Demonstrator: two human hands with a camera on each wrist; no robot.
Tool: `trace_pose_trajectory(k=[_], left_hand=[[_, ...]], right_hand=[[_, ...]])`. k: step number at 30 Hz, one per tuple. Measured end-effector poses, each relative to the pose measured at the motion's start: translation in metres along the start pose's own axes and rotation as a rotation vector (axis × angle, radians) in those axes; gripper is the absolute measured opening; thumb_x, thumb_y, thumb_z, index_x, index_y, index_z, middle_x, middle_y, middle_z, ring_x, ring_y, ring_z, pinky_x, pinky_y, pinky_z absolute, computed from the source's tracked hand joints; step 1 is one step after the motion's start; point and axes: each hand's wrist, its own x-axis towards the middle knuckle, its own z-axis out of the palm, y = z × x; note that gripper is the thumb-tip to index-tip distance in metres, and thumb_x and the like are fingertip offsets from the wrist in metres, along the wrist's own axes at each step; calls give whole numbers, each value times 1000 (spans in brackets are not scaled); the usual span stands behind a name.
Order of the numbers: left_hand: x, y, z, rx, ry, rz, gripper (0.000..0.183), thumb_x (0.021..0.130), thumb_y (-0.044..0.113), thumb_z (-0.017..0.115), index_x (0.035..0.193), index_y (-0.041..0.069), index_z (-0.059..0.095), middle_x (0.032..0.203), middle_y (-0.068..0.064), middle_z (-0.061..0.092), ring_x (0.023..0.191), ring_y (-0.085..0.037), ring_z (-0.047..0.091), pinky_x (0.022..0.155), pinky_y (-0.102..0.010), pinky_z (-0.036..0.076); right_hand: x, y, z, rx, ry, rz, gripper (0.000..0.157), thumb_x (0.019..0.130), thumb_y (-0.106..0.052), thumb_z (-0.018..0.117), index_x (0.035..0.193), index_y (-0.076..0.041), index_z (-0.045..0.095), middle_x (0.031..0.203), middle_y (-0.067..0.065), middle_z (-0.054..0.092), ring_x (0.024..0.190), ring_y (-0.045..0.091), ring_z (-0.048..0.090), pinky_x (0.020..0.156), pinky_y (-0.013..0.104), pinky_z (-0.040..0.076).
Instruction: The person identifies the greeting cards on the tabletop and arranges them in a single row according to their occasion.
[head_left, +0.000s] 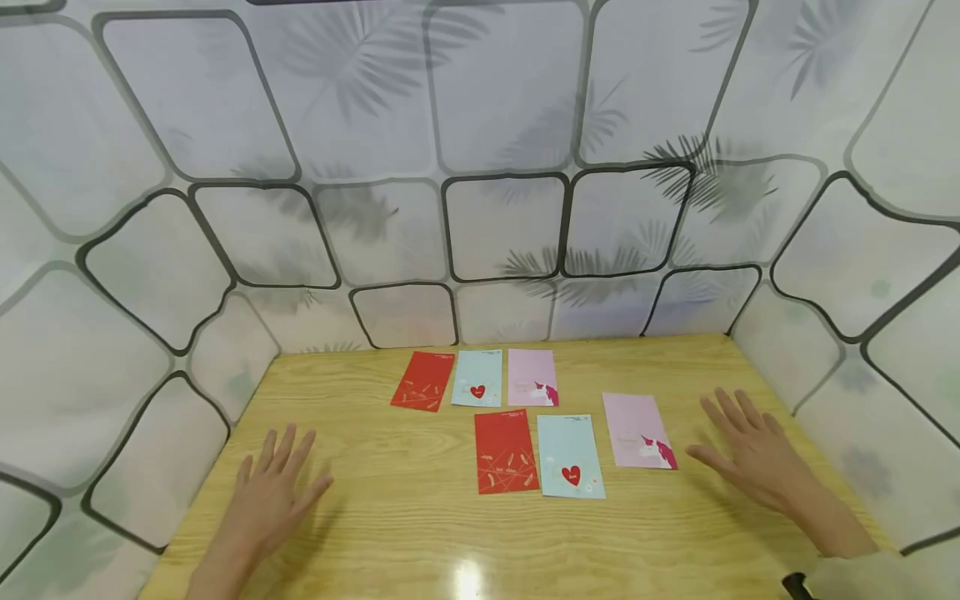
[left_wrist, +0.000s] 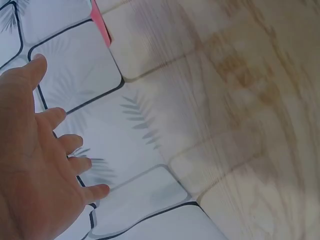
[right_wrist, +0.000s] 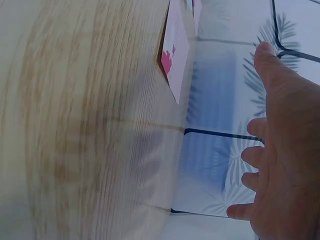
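Note:
In the head view my left hand (head_left: 266,500) is spread out at the table's left side, fingers extended, holding nothing. My right hand (head_left: 761,454) is spread likewise at the right, nearest to a pink unicorn card (head_left: 637,432). Left of that card lie a light blue card with a red heart (head_left: 570,450) and a red card (head_left: 506,450). Behind them is a second row: a tilted red card (head_left: 423,381), a light blue heart card (head_left: 477,377) and a pink unicorn card (head_left: 532,377). The right wrist view catches one pink card (right_wrist: 176,55) beyond the thumb.
The light wood table (head_left: 390,533) carries the cards. Pale cloth walls (head_left: 375,225) with dark rounded outlines and leaf prints enclose it at the back and both sides. A light sleeve with a dark band (head_left: 798,585) shows at the lower right.

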Motion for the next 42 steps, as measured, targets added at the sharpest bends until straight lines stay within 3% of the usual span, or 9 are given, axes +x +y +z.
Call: trace_pose_trajectory(k=[11, 19, 27, 33, 42], left_hand=[[16, 25, 11, -30, 24, 41, 71, 105, 45, 57, 157, 1, 39, 162, -30, 29, 148, -54, 21, 110, -76, 21], [33, 50, 21, -70, 93, 95, 66, 105, 36, 61, 155, -2, 41, 158, -30, 36, 146, -54, 27, 111, -73, 26], [49, 70, 35, -107, 177, 173, 64, 100, 29, 69, 150, -4, 47, 154, -31, 42, 141, -54, 37, 109, -70, 35], [63, 83, 46, -139, 231, 214, 61, 98, 26, 74, 144, -7, 53, 146, -30, 51, 134, -51, 48, 105, -67, 41], [82, 104, 63, -139, 234, 233, 57, 96, 25, 75, 138, -10, 57, 132, -27, 62, 124, -45, 57, 101, -60, 47]], right_hand=[[13, -24, 13, 65, 67, -81, 78, 100, -42, 67, 153, 7, 39, 159, 34, 31, 152, 49, 16, 105, 75, 27], [27, -46, 21, 150, 20, -49, 79, 102, -43, 64, 154, 10, 36, 160, 35, 27, 150, 53, 19, 111, 73, 23], [41, -69, 34, 154, 90, -104, 73, 100, -35, 69, 149, 11, 43, 154, 34, 38, 142, 54, 34, 110, 70, 29], [52, -87, 42, 185, 84, -126, 68, 101, -31, 68, 149, 10, 44, 149, 32, 45, 136, 52, 42, 110, 67, 32], [70, -115, 58, 170, 77, -187, 68, 100, -34, 70, 147, 9, 48, 139, 30, 54, 131, 47, 50, 108, 62, 40]])
